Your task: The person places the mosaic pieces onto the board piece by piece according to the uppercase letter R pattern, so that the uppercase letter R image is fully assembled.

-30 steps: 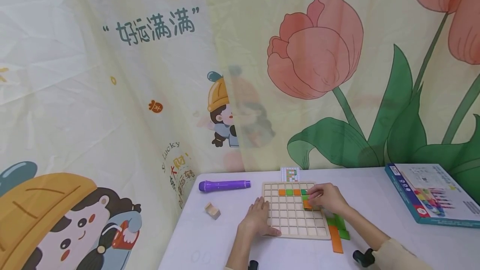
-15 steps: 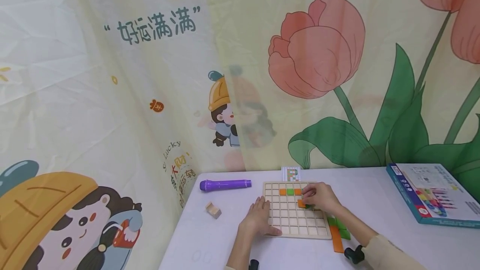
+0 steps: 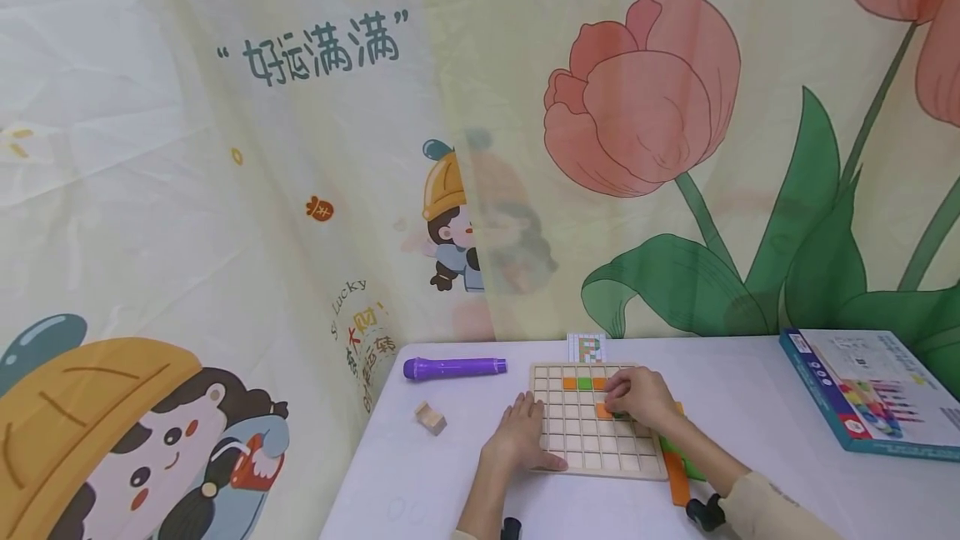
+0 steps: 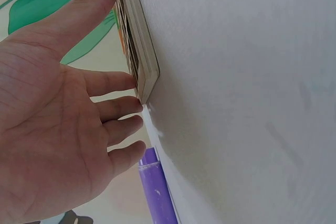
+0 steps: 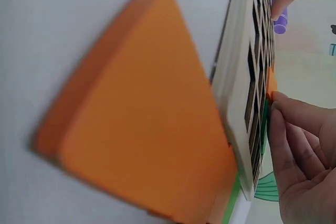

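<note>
A wooden grid board (image 3: 592, 443) lies on the white table, with a row of orange and green squares (image 3: 584, 384) near its far edge. My left hand (image 3: 513, 433) rests against the board's left side, its fingers extended and thumb at the near edge. Over the board's right part, my right hand (image 3: 643, 397) pinches an orange and green tile (image 3: 603, 412) between thumb and fingertips. The fingers hide some of that tile and the right end of the row. In the right wrist view the tile's orange end (image 5: 271, 82) stands slightly above the grid.
Orange (image 3: 678, 482) and green pieces lie beside the board's right edge. A small patterned card (image 3: 587, 347) is behind it. To the left are a purple microphone-shaped stick (image 3: 455, 368) and a wooden block (image 3: 431, 418). A flat box (image 3: 877, 394) sits far right.
My right hand has shifted slightly left over the board, bringing the orange and green tile with it and turning it. It has barely moved in the last half second. My left hand stays put.
</note>
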### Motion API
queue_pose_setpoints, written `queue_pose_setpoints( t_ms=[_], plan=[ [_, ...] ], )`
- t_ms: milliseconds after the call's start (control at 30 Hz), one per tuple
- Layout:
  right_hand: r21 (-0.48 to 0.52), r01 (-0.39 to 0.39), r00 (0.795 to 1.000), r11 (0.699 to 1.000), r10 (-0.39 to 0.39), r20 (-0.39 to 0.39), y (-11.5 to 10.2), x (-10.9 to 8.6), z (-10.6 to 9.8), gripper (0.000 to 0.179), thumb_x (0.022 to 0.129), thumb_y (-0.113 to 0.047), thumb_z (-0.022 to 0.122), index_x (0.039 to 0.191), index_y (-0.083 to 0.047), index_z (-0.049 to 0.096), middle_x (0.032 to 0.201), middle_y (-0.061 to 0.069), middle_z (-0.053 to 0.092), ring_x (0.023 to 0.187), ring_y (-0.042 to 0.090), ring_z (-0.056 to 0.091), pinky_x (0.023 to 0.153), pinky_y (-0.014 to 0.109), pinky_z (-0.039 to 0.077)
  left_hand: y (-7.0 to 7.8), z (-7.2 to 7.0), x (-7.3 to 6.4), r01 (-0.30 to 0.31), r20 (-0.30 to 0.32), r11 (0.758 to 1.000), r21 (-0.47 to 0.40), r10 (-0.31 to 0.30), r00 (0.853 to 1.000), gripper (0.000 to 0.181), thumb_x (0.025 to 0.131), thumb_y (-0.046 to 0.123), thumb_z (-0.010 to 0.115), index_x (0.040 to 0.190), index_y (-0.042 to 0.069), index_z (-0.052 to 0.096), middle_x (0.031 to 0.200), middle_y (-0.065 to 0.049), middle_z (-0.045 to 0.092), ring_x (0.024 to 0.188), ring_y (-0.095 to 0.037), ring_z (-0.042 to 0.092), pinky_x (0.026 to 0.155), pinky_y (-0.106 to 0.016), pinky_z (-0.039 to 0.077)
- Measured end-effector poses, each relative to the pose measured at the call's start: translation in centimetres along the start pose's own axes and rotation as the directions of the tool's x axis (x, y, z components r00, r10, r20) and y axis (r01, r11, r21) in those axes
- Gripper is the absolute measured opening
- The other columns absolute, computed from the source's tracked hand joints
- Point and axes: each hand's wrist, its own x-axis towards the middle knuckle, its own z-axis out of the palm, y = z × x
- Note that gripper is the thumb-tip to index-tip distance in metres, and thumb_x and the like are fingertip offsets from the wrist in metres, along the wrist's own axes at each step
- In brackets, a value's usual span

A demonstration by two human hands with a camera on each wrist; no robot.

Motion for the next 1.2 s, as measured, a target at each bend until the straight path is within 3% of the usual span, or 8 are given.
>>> queue_pose_setpoints(
  t_ms=[333,500,767,1200],
  plan=[
    [0.013,-0.007,1.000,1.000,0.007,0.027,0.0,-0.6,-0.4,0.022,0.079,-0.003,0.089,0.096,-0.008,0.076,0.076,-0.006,0.071,0.074,0.011,0.067,0.068,0.025,0.057,0.2,0.1,-0.1,0.002,-0.002,1.000,-0.016,-0.002,1.000,0.110,0.072,0.052,0.093,0.154,-0.003,0.044,0.164,-0.023,0.036,0.156,-0.035,0.029,0.127,-0.050,0.027],
    [0.039,0.015,0.999,0.999,-0.016,0.032,0.4,-1.1,-1.8,0.019,0.083,-0.002,0.085,0.100,-0.005,0.077,0.081,-0.004,0.072,0.077,0.013,0.068,0.067,0.025,0.059,0.2,0.2,-0.1,-0.005,-0.006,1.000,-0.021,0.005,1.000,0.112,0.071,0.052,0.093,0.154,-0.004,0.044,0.165,-0.024,0.036,0.156,-0.036,0.029,0.127,-0.051,0.027],
    [-0.021,0.030,0.999,0.999,-0.031,-0.013,1.3,-1.6,-4.3,0.018,0.086,-0.002,0.082,0.103,-0.004,0.077,0.083,-0.002,0.072,0.078,0.015,0.068,0.066,0.024,0.058,0.0,-0.1,-0.1,-0.015,-0.007,0.999,-0.035,0.015,1.000,0.112,0.071,0.052,0.093,0.154,-0.005,0.043,0.165,-0.025,0.034,0.156,-0.037,0.029,0.127,-0.051,0.026],
    [-0.082,-0.010,0.998,0.997,0.005,-0.055,3.1,-3.1,-7.0,0.017,0.085,-0.003,0.082,0.102,-0.003,0.077,0.083,0.000,0.072,0.077,0.017,0.066,0.063,0.024,0.057,0.0,-0.1,-0.2,-0.027,-0.014,0.999,-0.042,0.027,1.000,0.111,0.071,0.050,0.093,0.153,-0.006,0.044,0.164,-0.026,0.035,0.155,-0.038,0.029,0.127,-0.052,0.026]
  ],
)
